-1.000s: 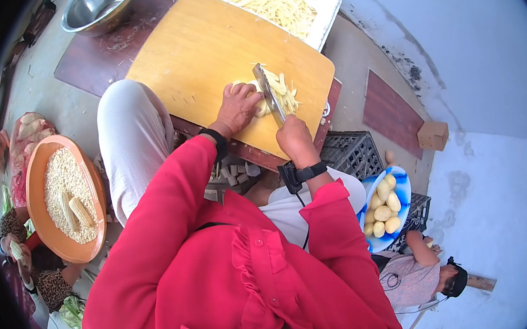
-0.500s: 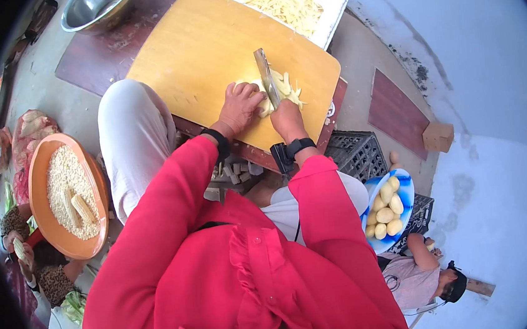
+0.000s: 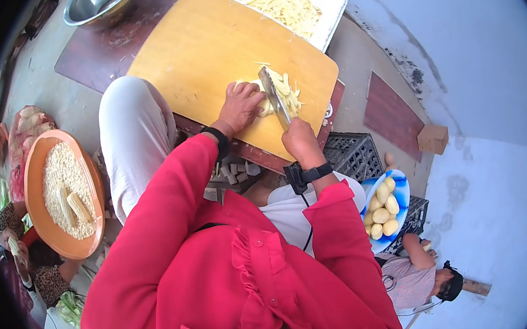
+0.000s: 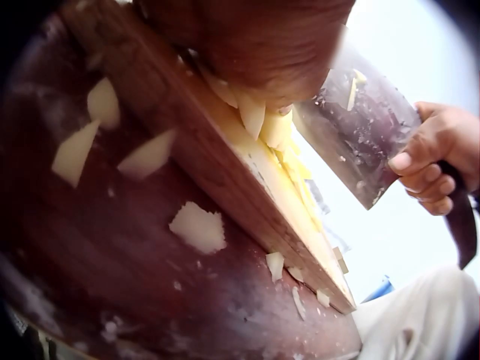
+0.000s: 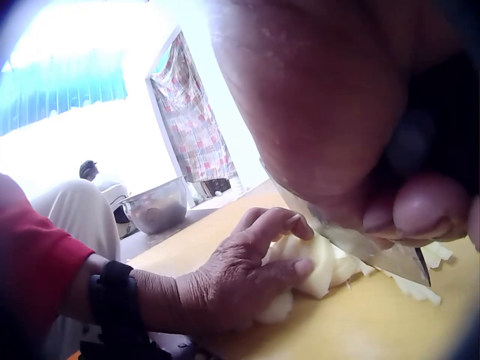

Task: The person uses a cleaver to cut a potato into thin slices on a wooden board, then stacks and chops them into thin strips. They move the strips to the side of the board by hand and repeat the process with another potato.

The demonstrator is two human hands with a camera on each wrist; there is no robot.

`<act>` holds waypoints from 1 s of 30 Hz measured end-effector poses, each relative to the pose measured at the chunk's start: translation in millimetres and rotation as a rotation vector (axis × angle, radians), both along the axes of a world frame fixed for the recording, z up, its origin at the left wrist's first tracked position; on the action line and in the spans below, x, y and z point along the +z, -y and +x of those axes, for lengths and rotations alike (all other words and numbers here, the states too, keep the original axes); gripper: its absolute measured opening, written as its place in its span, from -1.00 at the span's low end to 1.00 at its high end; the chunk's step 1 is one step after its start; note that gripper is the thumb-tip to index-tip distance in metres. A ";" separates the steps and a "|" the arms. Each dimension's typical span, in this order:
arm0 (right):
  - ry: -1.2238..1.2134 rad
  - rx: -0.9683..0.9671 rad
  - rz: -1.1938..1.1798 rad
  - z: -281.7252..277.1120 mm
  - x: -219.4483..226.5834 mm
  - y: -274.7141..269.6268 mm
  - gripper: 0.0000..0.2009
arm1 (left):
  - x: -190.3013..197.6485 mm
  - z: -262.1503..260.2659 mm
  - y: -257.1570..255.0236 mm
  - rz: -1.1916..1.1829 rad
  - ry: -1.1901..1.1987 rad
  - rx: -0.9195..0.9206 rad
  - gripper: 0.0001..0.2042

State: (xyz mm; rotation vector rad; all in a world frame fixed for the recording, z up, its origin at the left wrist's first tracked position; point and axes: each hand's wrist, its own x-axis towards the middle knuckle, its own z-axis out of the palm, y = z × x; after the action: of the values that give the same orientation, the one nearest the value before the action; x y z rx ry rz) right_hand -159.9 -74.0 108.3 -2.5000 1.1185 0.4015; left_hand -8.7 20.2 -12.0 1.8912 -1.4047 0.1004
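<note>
My right hand (image 3: 299, 139) grips the dark handle of a cleaver (image 3: 274, 94), whose broad blade stands over a wooden cutting board (image 3: 203, 50). Beside the blade, my left hand (image 3: 240, 107) holds down sliced potato (image 5: 321, 262) with bent fingers, its thumb against the near side. In the right wrist view the blade is right at the slices. Cut potato strips (image 3: 290, 91) lie loose on the blade's far side. Bits of potato cling to the blade (image 4: 352, 124) in the left wrist view.
A white box (image 3: 333, 8) of potato strips stands behind the board. At the right, a blue-and-white basin (image 3: 403, 200) holds whole peeled potatoes, near a black crate (image 3: 353, 153). An orange tub (image 3: 36, 203) of corn kernels is at the left. A steel bowl (image 3: 96, 7) stands at the back.
The right hand and cleaver swung up and left, then came back down and right. My left hand keeps its place on the potato slices.
</note>
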 end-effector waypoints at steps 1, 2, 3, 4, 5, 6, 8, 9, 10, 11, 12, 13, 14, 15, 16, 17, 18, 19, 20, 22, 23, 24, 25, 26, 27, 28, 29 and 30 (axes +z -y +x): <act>-0.006 0.005 0.006 0.9 0.1 1.7 -0.78 | -2.0 0.0 0.8 0.006 -0.002 -0.001 -0.60; 0.000 -0.013 0.003 1.8 0.2 2.7 -0.79 | -4.2 1.6 1.4 0.013 -0.003 -0.002 -0.61; 0.006 -0.032 0.003 2.3 1.9 1.5 -0.79 | -4.0 2.4 1.1 0.026 -0.016 -0.002 -0.62; 0.010 -0.051 0.004 2.8 3.2 0.3 -0.79 | -4.0 1.7 0.7 0.040 -0.031 -0.002 -0.63; 0.010 -0.055 0.011 3.8 3.8 -0.4 -0.80 | -4.5 1.5 0.7 0.054 -0.046 -0.002 -0.64; 0.008 -0.063 0.017 4.1 4.4 -1.0 -0.80 | -4.1 1.8 0.4 0.062 -0.043 0.000 -0.64; 0.006 -0.066 0.031 4.0 2.4 1.4 -0.80 | -3.4 1.6 1.0 0.077 -0.039 0.000 -0.64; 0.005 -0.059 0.039 3.9 0.8 3.8 -0.80 | -3.2 1.6 1.7 0.078 -0.037 0.004 -0.64; 0.005 -0.054 0.047 3.7 -0.3 5.8 -0.80 | -3.1 1.5 2.1 0.079 -0.035 0.006 -0.64; -0.005 -0.036 0.055 3.5 0.0 7.8 -0.80 | -2.5 0.9 1.5 0.082 -0.033 0.009 -0.65; -0.013 -0.014 0.061 5.0 2.7 10.7 -0.79 | -4.1 0.3 1.2 0.081 -0.035 0.006 -0.65; -0.020 0.011 0.064 6.8 4.4 14.0 -0.79 | -5.3 0.3 1.6 0.078 -0.036 0.006 -0.65; -0.022 0.020 0.046 7.2 4.3 16.3 -0.80 | -6.1 1.1 2.3 0.074 -0.035 0.008 -0.65; -0.022 0.031 0.027 7.5 4.3 17.4 -0.80 | -4.9 2.5 2.8 0.074 -0.043 0.000 -0.65; -0.021 0.044 0.010 8.2 4.4 17.4 -0.80 | -3.7 3.2 2.2 0.076 -0.051 -0.006 -0.65; -0.014 0.034 0.005 7.4 5.0 16.3 -0.81 | -3.1 3.5 1.0 0.080 -0.061 -0.015 -0.65; -0.010 0.021 0.002 6.3 8.1 13.4 -0.81 | -2.6 3.6 0.0 0.078 -0.065 -0.013 -0.65; -0.006 0.006 -0.003 4.9 10.5 10.7 -0.82 | -2.0 3.0 0.0 0.074 -0.070 -0.012 -0.65; -0.005 0.007 -0.002 3.5 11.6 8.1 -0.82 | -1.2 2.4 -0.2 0.069 -0.074 -0.011 -0.65; -0.004 -0.001 -0.005 -0.2 13.4 2.9 -0.83 | -1.7 1.6 0.1 0.074 -0.059 0.001 -0.65; -0.001 -0.002 -0.010 -2.3 11.8 1.6 -0.83 | -1.4 1.6 1.1 0.073 -0.049 0.006 -0.65; 0.002 0.000 -0.014 -3.8 9.6 0.6 -0.83 | -1.4 1.4 1.9 0.073 -0.055 -0.003 -0.65; 0.006 0.004 -0.018 -4.3 9.0 0.0 -0.83 | -1.3 1.8 1.9 0.074 -0.060 -0.008 -0.65; 0.004 0.010 -0.022 -5.3 10.1 -0.5 -0.83 | -1.4 2.4 1.5 0.076 -0.065 -0.011 -0.65; 0.002 0.016 -0.024 -5.3 14.7 -2.7 -0.83 | -2.3 2.3 0.9 0.074 -0.061 -0.006 -0.64; 0.000 0.022 -0.027 -5.2 18.1 -4.1 -0.84 | -2.9 2.1 1.0 0.070 -0.057 -0.002 -0.64; -0.002 0.025 -0.032 -4.9 19.7 -5.1 -0.84 | -3.5 1.9 1.4 0.066 -0.052 0.002 -0.64; -0.004 0.028 -0.038 -4.7 20.9 -6.2 -0.84 | -2.4 2.5 1.5 0.068 -0.053 0.003 -0.64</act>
State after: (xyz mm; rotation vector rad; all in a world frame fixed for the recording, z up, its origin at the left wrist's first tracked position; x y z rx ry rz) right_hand -164.6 -67.8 129.2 -2.5515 1.1043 0.3965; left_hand -6.2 18.8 -14.4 1.9375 -1.3851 0.0034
